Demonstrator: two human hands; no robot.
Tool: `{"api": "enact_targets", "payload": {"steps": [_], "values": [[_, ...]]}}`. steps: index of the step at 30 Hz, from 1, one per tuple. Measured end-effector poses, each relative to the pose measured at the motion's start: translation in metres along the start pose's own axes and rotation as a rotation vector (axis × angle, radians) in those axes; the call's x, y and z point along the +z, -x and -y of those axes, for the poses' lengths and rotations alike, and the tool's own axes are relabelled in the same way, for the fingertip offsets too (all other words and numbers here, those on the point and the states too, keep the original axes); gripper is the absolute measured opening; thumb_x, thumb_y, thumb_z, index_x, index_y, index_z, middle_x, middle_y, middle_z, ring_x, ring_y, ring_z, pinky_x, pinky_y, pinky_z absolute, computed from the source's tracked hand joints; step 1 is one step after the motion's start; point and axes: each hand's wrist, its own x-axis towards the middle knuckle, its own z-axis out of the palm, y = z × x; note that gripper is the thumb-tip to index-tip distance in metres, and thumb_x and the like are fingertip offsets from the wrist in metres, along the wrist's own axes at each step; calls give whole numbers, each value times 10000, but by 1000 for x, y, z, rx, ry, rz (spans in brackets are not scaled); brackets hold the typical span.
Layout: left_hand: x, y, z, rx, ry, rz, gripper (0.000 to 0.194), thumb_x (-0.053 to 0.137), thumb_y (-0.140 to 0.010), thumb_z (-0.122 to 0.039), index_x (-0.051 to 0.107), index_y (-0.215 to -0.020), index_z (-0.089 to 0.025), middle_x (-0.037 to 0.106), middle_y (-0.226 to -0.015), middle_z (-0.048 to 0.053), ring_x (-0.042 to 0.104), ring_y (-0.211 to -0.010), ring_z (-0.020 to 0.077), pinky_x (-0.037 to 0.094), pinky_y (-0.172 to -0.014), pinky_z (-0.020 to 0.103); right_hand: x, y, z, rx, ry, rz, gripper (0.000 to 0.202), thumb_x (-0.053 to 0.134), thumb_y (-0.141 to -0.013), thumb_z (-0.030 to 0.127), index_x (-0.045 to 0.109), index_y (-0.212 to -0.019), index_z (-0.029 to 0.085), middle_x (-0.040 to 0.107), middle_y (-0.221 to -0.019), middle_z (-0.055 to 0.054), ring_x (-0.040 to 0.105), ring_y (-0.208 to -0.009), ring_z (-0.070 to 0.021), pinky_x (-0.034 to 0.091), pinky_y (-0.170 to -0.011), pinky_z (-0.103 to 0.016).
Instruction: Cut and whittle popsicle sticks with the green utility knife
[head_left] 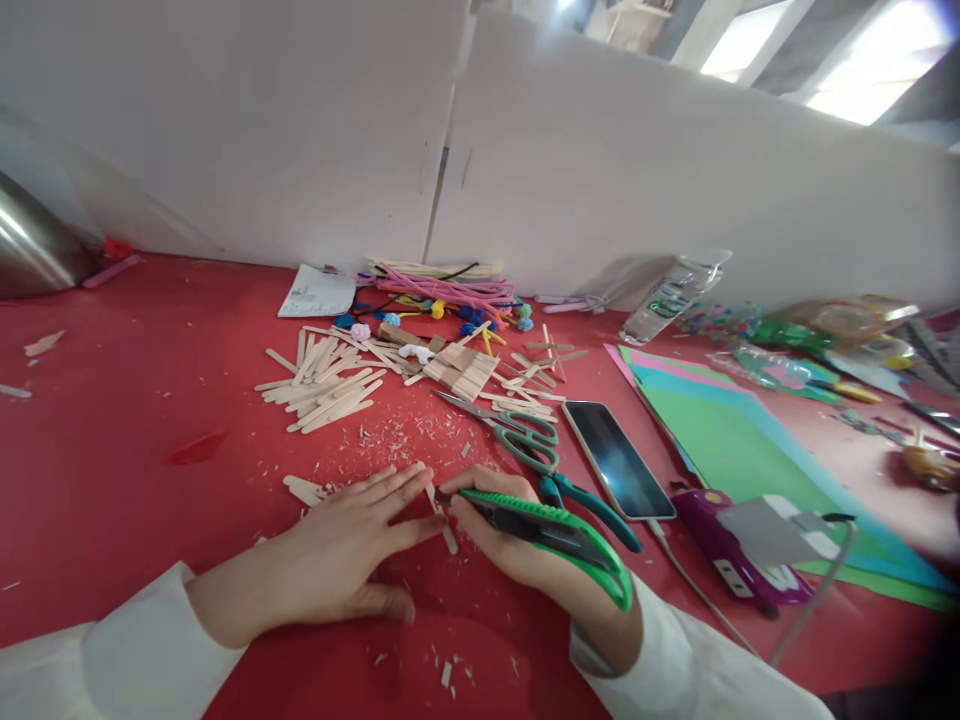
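Here we go, one view only, riding on your head, looking forward and steeply down from the near side of the red table (112, 420). You're close in: your left hand (337, 555) and right hand (510, 535) loom low in the middle. It carries on past the table's far edge, up the white partition (262, 120), whose top slopes down rightward.
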Motion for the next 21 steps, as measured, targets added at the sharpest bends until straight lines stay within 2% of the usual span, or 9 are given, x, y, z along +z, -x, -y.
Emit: {"api": "enact_targets", "payload": {"steps": [3,9,16,21], "values": [[3,1,3,26,24,-48,704,550,-802,-616,419,-1400,-269,226,-1525,143,252,-1372,369,274,-1081,554,0,0,3,-12,7,19,136,462,-886,215,593,-856,230,644,-624,27,664,-668,-151,542,-660,-260],[5,1,4,-3,59,-50,685,553,-799,-617,460,-1374,-256,244,-1520,148,262,-1366,384,269,-1074,577,1,0,3,-61,16,29,145,449,-860,185,586,-828,221,633,-598,21,623,-537,-137,527,-583,-256],[0,0,0,-16,-16,-25,668,559,-811,-592,440,-1388,-277,256,-1517,148,262,-1362,387,308,-1057,563,-3,-20,19,144,-46,72,152,442,-789,193,510,-656,223,567,-465,50,612,-498,-136,501,-517,-221],[1,0,-1,-28,-54,-41,616,548,-832,-568,458,-1373,-290,302,-1507,137,301,-1353,371,341,-1047,541,4,-20,18,156,-51,19,133,458,-772,181,503,-655,226,561,-467,53,591,-484,-136,493,-505,-225]]}}
